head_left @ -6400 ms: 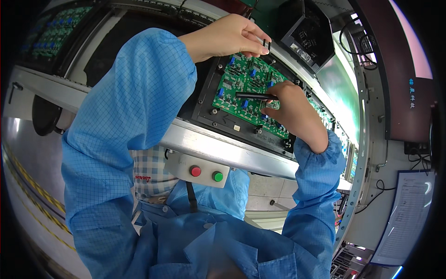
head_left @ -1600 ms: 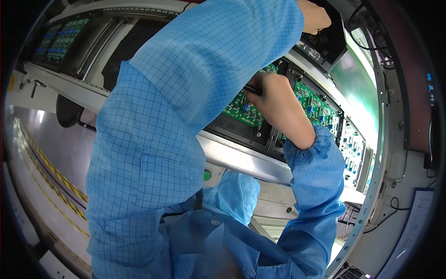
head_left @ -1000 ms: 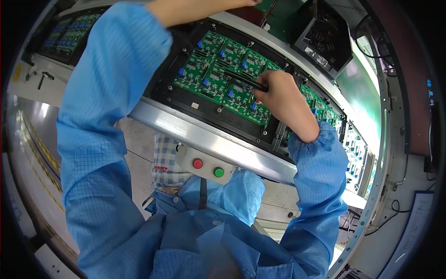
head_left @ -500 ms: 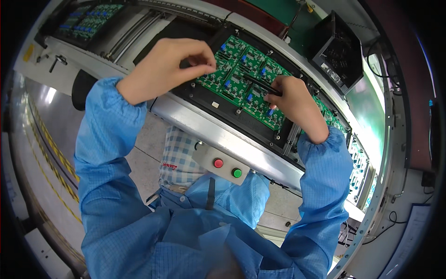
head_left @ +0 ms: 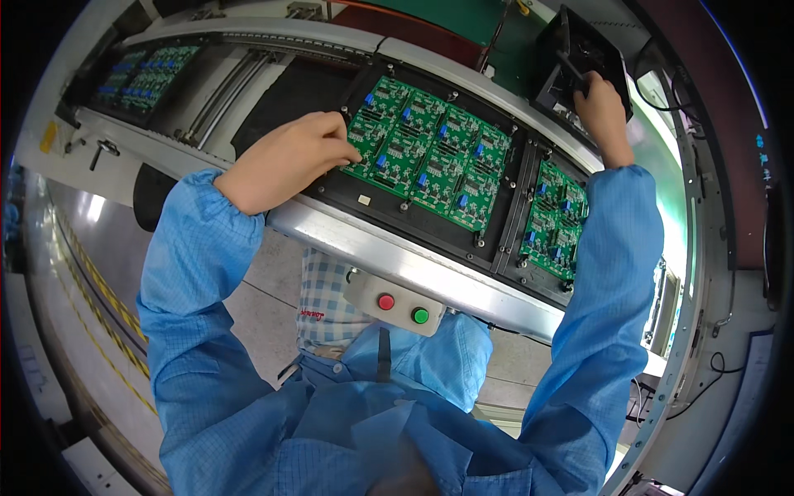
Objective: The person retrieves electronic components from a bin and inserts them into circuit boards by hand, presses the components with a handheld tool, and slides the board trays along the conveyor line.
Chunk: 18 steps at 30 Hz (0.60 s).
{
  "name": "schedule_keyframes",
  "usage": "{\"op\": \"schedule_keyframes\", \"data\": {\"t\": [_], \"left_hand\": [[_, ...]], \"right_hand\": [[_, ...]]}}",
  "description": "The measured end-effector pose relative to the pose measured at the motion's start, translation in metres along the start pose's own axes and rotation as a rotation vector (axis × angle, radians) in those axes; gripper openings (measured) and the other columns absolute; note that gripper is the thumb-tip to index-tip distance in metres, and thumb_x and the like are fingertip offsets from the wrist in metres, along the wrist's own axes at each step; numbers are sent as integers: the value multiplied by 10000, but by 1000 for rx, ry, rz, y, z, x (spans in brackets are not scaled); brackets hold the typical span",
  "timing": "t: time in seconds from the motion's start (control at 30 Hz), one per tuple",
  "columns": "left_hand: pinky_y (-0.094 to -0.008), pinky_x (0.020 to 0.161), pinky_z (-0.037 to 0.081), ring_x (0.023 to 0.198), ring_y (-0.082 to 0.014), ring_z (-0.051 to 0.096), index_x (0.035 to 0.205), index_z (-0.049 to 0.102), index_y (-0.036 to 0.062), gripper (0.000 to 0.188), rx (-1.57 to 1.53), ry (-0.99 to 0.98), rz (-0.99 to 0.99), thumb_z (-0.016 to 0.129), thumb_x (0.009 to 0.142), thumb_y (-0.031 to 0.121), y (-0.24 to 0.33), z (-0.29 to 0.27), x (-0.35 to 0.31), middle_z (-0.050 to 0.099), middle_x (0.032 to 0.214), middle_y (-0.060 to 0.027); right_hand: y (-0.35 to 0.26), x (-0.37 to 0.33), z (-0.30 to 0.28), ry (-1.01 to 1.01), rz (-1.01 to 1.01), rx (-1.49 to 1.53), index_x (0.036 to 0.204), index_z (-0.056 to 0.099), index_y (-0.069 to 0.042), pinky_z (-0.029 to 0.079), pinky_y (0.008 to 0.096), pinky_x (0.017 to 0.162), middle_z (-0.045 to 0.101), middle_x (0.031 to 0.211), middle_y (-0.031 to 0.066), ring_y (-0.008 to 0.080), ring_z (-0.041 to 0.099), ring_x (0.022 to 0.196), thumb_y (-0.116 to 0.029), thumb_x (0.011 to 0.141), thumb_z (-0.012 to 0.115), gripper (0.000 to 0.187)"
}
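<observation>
- Our left hand [head_left: 289, 157] is at the left edge of a green circuit board panel [head_left: 426, 149], fingers curled and tips close together. Can't tell if they're pinching something tiny or actually touching the board.
- Our right hand [head_left: 602, 109] is up at the top right, gripping a black pen-shaped tool [head_left: 569, 66] over an open black bin [head_left: 549, 74]. What's inside the bin is too dark to make out.
- The panel lies flat in a black carrier [head_left: 413, 223] between our two hands, dotted with little blue components, with screws around the carrier's border and a small pale sticker [head_left: 364, 200] near the front edge.
- Just to the right of it we've got a second green panel [head_left: 550, 219], partly behind our right sleeve [head_left: 608, 248].
- Another green panel [head_left: 149, 78] is off at the far left, well apart from these two.
- In front runs a shiny metal rail [head_left: 413, 269], and on our side of that there's a pale control box [head_left: 403, 310] with one red button [head_left: 385, 302] and one green button [head_left: 420, 316].
</observation>
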<state>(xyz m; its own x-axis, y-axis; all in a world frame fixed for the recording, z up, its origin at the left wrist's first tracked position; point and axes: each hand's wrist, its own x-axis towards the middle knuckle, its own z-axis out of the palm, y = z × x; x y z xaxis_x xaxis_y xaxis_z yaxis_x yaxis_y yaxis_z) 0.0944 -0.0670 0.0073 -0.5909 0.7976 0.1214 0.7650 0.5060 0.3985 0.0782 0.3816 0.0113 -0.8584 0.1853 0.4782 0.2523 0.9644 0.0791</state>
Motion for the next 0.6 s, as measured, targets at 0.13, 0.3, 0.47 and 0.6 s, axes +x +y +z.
{"op": "schedule_keyframes", "data": {"t": [0.13,0.3,0.47,0.6], "left_hand": [[-365,815,518,915,-280,608,1023,683,14,169,95,15,139,634,876,79,-5,3,-4,624,973,-118],[-381,839,523,935,-302,616,970,679,5,134,66,-41,117,636,866,78,0,-5,4,640,949,-121],[-386,834,521,934,-302,622,946,678,14,115,47,-65,140,635,871,90,0,-7,7,652,927,-112],[-384,824,522,931,-296,625,940,682,24,108,74,-58,173,637,872,96,4,-8,10,658,922,-106]], "right_hand": [[9,7,21,-109,57,227,1050,675,-30,525,456,827,700,951,215,378,667,963,-228,826,647,301],[28,26,21,-381,173,269,1017,734,-67,525,418,813,712,954,195,358,683,937,-237,789,719,285],[33,17,17,-299,111,271,994,756,-63,526,342,763,729,883,157,271,712,837,-170,804,734,219],[48,14,22,-254,61,309,998,752,-59,526,337,750,732,885,144,262,714,825,-161,826,725,202]]}}
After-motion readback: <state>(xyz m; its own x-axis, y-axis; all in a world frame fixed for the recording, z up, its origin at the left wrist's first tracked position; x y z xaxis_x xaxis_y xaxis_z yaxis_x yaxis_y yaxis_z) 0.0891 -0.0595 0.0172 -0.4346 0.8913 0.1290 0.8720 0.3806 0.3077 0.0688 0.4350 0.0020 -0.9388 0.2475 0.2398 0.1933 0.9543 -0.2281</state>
